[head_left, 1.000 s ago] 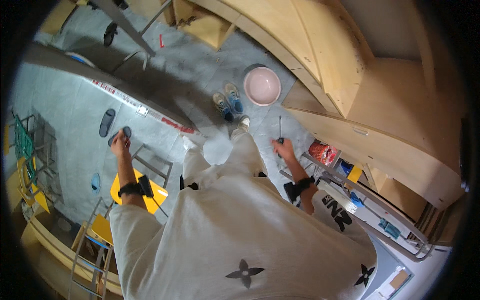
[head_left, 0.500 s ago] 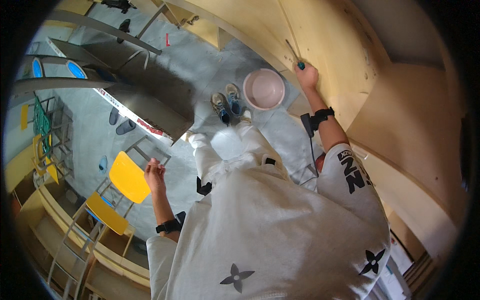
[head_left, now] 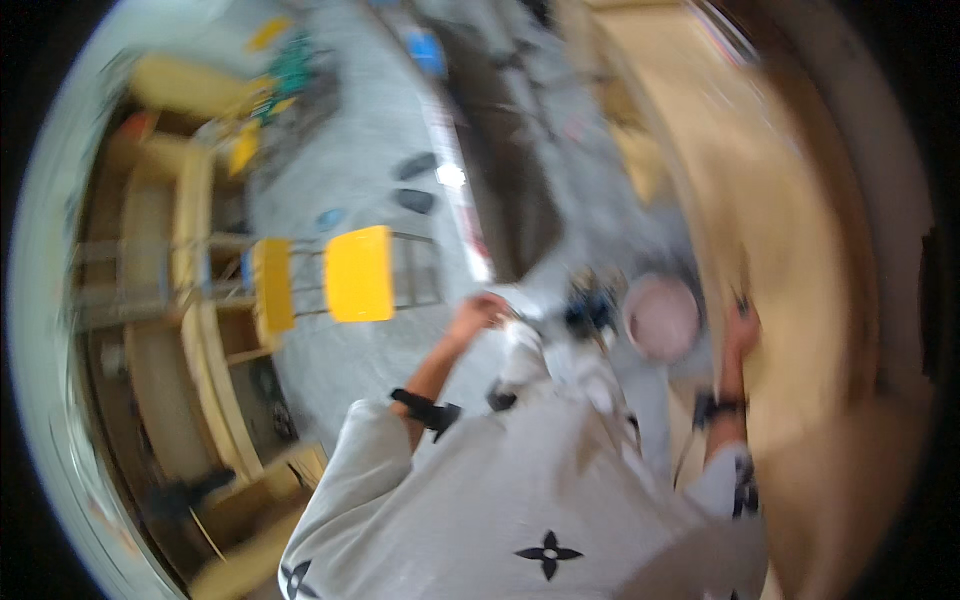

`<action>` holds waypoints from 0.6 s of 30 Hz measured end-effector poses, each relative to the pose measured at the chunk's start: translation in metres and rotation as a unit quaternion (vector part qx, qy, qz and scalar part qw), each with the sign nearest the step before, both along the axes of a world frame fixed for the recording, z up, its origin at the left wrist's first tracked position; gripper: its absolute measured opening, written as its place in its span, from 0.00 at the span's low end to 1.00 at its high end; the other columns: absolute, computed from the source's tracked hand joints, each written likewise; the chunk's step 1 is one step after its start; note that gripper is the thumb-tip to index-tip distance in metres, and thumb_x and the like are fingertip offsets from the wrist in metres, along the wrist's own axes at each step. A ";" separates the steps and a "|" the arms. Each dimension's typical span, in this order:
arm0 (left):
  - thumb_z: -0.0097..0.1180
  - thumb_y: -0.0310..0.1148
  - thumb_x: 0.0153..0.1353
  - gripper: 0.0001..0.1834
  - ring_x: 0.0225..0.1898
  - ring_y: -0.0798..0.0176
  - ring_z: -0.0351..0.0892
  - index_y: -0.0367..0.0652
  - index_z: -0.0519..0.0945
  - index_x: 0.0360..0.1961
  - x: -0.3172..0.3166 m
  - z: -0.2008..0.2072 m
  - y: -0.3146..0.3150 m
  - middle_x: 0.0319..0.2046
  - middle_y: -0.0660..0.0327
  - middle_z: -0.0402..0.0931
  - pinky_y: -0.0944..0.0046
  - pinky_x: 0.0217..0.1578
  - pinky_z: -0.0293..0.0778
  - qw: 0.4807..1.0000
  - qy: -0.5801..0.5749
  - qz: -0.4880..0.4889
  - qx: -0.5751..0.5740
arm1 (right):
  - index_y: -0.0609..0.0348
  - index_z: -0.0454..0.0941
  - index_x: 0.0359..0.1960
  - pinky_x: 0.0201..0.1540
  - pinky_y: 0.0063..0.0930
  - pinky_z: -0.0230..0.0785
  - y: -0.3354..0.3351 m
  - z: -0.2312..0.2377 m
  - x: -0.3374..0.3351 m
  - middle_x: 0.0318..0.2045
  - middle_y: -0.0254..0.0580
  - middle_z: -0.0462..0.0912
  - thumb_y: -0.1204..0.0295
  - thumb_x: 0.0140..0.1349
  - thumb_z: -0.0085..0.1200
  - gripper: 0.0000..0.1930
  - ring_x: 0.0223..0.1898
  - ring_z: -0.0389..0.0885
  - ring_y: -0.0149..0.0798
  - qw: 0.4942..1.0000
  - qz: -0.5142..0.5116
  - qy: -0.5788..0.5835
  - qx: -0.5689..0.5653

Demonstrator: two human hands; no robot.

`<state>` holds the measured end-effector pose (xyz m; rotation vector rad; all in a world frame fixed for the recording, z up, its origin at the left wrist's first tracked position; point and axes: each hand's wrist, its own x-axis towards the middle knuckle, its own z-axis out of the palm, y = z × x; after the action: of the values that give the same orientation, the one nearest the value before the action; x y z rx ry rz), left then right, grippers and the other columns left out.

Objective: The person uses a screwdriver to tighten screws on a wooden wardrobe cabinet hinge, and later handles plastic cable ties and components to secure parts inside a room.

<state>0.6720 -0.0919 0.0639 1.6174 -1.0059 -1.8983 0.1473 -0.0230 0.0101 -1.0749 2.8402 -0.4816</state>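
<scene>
My right hand is closed round the handle of a screwdriver, over the light wooden desk top at the right. The screwdriver's thin shaft points away from me and is smeared by motion. My left hand is held out ahead of my body, near the end of a dark board. Its fingers are curled together, and I cannot make out what is between them, if anything. Left of that hand is a yellow chair with a metal frame.
A pink basin stands on the grey floor beside a pair of shoes. Dark slippers lie beyond the yellow chair. Wooden shelving and a metal ladder line the left side. Green and yellow chairs are at the far left.
My view has swung left, so the chair, basin and board appear farther right, and the picture is blurred. My left hand has come closer to the board. The screwdriver stays in my right hand.
</scene>
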 end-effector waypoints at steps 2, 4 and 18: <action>0.57 0.26 0.55 0.07 0.27 0.70 0.77 0.39 0.77 0.35 -0.011 -0.005 -0.001 0.29 0.60 0.79 0.69 0.27 0.75 0.996 0.068 -0.033 -0.038 | 0.69 0.75 0.39 0.39 0.36 0.68 -0.009 0.029 0.043 0.31 0.52 0.80 0.62 0.54 0.56 0.20 0.34 0.78 0.50 0.987 0.056 -0.098 -0.111; 0.55 0.29 0.57 0.09 0.30 0.67 0.79 0.38 0.77 0.39 -0.028 0.003 -0.005 0.31 0.58 0.79 0.64 0.30 0.79 0.992 0.100 -0.069 -0.032 | 0.71 0.75 0.31 0.32 0.33 0.67 -0.029 0.029 0.088 0.23 0.45 0.78 0.67 0.54 0.53 0.14 0.25 0.74 0.40 0.910 0.205 -0.343 -0.109; 0.59 0.25 0.52 0.06 0.24 0.65 0.79 0.33 0.78 0.30 -0.025 0.123 -0.023 0.24 0.56 0.78 0.67 0.26 0.78 0.991 0.076 -0.101 -0.035 | 0.67 0.76 0.24 0.17 0.19 0.61 -0.091 0.151 0.308 0.15 0.36 0.73 0.77 0.49 0.58 0.05 0.14 0.69 0.26 0.630 0.404 -0.663 -0.023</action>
<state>0.6469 -0.1153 0.1866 1.3527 -1.1952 -2.0578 0.4552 -0.1144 0.1613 -1.0968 0.9283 -0.7560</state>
